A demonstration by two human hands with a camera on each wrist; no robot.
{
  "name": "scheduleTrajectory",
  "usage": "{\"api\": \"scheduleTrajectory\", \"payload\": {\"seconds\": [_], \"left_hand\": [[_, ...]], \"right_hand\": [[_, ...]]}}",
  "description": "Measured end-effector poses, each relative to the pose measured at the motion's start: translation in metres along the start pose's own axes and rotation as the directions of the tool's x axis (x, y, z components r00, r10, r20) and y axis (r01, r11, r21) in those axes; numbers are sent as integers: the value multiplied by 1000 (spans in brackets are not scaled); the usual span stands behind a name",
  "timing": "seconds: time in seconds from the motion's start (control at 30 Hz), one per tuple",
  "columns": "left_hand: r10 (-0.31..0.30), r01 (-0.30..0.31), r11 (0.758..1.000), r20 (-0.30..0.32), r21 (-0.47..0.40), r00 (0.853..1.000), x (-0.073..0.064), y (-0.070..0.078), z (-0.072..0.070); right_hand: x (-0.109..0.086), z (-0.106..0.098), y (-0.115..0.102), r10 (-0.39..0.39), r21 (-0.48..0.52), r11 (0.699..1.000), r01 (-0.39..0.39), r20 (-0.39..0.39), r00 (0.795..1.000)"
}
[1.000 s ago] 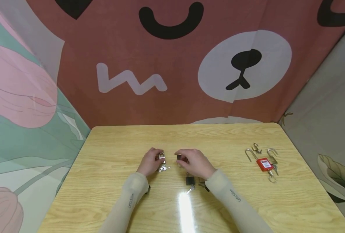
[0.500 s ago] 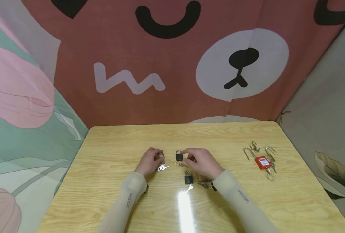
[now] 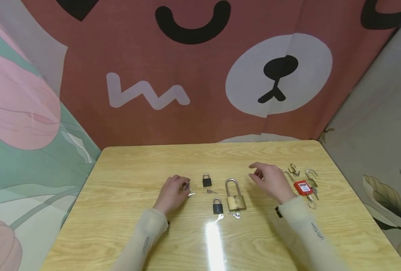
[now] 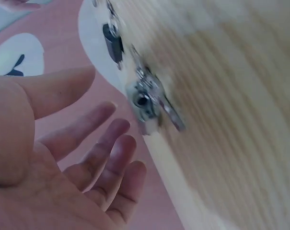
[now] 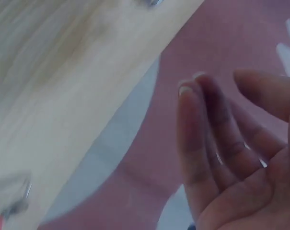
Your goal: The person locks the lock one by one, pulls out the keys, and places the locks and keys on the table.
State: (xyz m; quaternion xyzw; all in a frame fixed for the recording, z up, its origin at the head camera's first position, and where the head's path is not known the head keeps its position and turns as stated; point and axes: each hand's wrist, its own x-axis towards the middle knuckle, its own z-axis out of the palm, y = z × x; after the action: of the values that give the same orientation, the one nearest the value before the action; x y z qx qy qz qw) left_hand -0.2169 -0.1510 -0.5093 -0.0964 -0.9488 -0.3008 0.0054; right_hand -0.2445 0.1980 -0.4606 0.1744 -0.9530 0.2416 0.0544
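Note:
My left hand (image 3: 171, 194) is over the left part of the table, thumb and fingers spread apart. Just past its fingertips in the left wrist view lies a small silver padlock (image 4: 147, 122) with keys (image 4: 156, 91) at its keyhole; the hand mostly hides it in the head view. My right hand (image 3: 271, 181) hovers with loosely bent fingers and nothing between them, left of the red padlock (image 3: 303, 187). Between the hands lie a black padlock (image 3: 207, 182), a second black padlock (image 3: 217, 209) nearer me, and a large brass padlock (image 3: 236, 203) with a long closed shackle.
At the right, beside the red padlock with its open shackle, lie an open brass padlock (image 3: 311, 182) and a smaller brass one (image 3: 292, 169). Keys (image 3: 236, 215) lie below the large brass padlock. The wooden table (image 3: 136, 158) ends at a printed curtain (image 3: 146, 128).
My right hand has let go of the upper black padlock and moved right, uncovering the large brass padlock. My left hand has stayed near the silver padlock.

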Motion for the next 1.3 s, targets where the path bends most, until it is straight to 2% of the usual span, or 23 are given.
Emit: {"api": "scheduleTrajectory", "payload": {"seconds": [0.1, 0.23, 0.4, 0.5, 0.67, 0.7, 0.77, 0.87, 1.03, 1.17, 1.3], "left_hand": [[41, -41, 999, 19, -12, 999, -6, 6, 0], [120, -120, 993, 43, -20, 992, -12, 12, 1], [228, -230, 972, 58, 39, 972, -19, 21, 5], [326, -335, 937, 101, 95, 940, -24, 29, 11], [486, -521, 824, 198, 221, 851, -32, 42, 26], [501, -541, 805, 211, 242, 839, -33, 44, 29], [516, -562, 782, 228, 268, 826, -35, 47, 32], [521, -571, 768, 233, 290, 821, -37, 47, 35], [551, -585, 748, 199, 312, 810, -38, 45, 39], [542, -579, 757, 203, 304, 815, -38, 44, 40], [533, -574, 759, 213, 306, 819, -39, 44, 40]], "right_hand": [[-11, -16, 25, 82, -39, 996, -82, -12, 997], [-27, -32, 60, 198, -81, 977, -198, -11, 980], [-43, -41, 92, 307, -140, 943, -303, 12, 952], [-49, -41, 103, 340, -160, 930, -330, 39, 939], [-55, -34, 115, 330, -166, 932, -321, 28, 944], [-56, -33, 117, 323, -167, 934, -315, 22, 946], [-57, -31, 121, 311, -163, 938, -305, 15, 950], [-58, -29, 124, 307, -158, 940, -301, 11, 952], [-54, -27, 124, 309, -157, 940, -303, 14, 951], [-53, -26, 118, 307, -138, 943, -304, 2, 952], [-48, -27, 98, 263, -119, 957, -266, -41, 964]]}}
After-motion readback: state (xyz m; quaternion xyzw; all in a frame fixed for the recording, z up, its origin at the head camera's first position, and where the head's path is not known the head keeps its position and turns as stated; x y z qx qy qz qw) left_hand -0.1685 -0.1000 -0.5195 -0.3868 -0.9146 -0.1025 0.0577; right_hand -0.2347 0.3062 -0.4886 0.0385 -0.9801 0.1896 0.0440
